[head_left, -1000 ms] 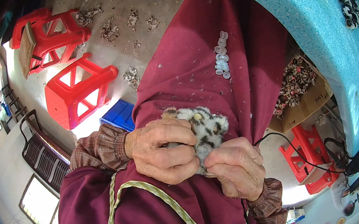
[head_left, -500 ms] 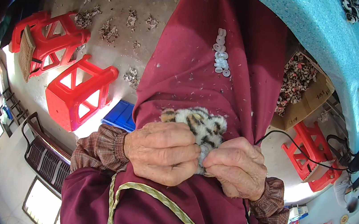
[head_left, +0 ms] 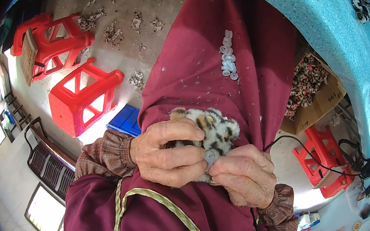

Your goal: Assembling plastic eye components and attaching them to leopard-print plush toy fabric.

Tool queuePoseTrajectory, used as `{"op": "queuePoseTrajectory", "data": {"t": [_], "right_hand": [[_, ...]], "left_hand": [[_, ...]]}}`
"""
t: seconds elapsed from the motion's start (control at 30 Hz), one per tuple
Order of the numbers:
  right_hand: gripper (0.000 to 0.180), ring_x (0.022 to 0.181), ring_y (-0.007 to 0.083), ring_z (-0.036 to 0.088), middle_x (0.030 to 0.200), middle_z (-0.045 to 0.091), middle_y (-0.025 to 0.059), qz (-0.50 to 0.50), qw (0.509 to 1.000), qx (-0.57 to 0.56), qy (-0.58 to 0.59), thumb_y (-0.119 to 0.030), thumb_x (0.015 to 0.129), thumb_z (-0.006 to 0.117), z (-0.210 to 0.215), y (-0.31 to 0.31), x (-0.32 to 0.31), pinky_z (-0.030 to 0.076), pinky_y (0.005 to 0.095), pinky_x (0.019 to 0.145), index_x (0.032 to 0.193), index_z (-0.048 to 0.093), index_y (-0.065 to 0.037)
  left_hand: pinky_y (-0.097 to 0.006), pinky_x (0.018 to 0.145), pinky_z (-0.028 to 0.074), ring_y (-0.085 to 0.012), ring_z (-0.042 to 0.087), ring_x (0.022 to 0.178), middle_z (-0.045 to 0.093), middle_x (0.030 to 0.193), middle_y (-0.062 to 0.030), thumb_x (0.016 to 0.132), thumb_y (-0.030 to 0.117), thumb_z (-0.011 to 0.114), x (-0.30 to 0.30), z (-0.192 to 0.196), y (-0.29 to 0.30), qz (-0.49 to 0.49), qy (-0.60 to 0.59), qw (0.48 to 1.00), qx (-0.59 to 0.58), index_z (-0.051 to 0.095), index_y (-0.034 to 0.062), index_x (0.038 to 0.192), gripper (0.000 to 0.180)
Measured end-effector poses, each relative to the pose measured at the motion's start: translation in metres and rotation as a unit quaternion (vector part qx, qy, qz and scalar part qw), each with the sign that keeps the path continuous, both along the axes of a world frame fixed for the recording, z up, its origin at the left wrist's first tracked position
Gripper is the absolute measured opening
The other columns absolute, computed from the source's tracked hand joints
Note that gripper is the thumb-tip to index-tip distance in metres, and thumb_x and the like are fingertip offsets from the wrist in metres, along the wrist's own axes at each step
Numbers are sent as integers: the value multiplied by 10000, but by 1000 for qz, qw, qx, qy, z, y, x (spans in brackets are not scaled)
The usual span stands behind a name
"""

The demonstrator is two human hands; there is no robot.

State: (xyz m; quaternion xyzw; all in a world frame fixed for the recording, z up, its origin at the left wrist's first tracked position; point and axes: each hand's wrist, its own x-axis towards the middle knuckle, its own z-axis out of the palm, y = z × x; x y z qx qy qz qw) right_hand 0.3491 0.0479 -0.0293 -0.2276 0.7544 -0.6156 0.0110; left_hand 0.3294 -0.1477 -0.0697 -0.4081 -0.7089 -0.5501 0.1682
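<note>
Brown carton (head_left: 318, 102) beside furry piece (head_left: 213, 130).

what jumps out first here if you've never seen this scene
The eye goes first to the small furry leopard-spotted piece in the middle, gripped between the left hand and the right hand over a dark red apron. On the apron above lies a little pile of white rings. Bright red plastic stools lie tipped on the floor to the left, and a cardboard box of similar spotted pieces sits at right.
</note>
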Motion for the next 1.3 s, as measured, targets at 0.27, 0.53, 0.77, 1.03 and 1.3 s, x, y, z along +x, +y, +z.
{"op": "queuePoseTrajectory", "data": {"t": [0.27, 0.53, 0.77, 1.03, 1.3], "right_hand": [[207, 636, 192, 591, 793, 624, 75, -14, 1000, -4, -6, 25, 537, 648, 1, -1, -1, 475, 250, 474, 738, 612, -2], [198, 665, 201, 601, 827, 643, 70, -3, 1000, 12, -17, 22, 556, 667, 3, 5, 5, 476, 263, 478, 745, 628, -21], [94, 696, 204, 583, 839, 609, 95, -6, 994, -38, -106, -11, 713, 659, -1, 5, -1, 477, 247, 571, 775, 588, -16], [100, 742, 65, 519, 957, 556, 76, -171, 868, -139, -444, 29, 813, 617, -36, 9, -7, 443, 197, 673, 876, 541, 16], [253, 688, 128, 618, 797, 613, 76, -135, 928, -53, -342, 77, 758, 648, 1, 14, -2, 499, 231, 605, 996, 575, 32]], "left_hand": [[-378, 632, 547, -281, 598, 793, 605, 832, -128, 682, 79, 703, -7, 4, -3, -68, -50, 996, -26, 628, 11, 813, 165], [-375, 609, 548, -255, 580, 857, 606, 879, -104, 672, 77, 718, 3, 2, -2, -16, 74, 997, -25, 641, 24, 816, 171], [-450, 740, 523, -310, 575, 881, 618, 983, -137, 773, 125, 676, -19, 5, -6, -111, -80, 989, -60, 608, 45, 936, 194], [-227, 648, 492, -87, 594, 721, 626, 811, -35, 805, 115, 701, -20, -4, 9, -62, -714, 697, -4, 564, 17, 928, 209], [-221, 678, 516, -83, 611, 770, 652, 882, -50, 795, 22, 692, -25, -7, 24, -12, -791, 593, 148, 577, -5, 968, 209]]}}
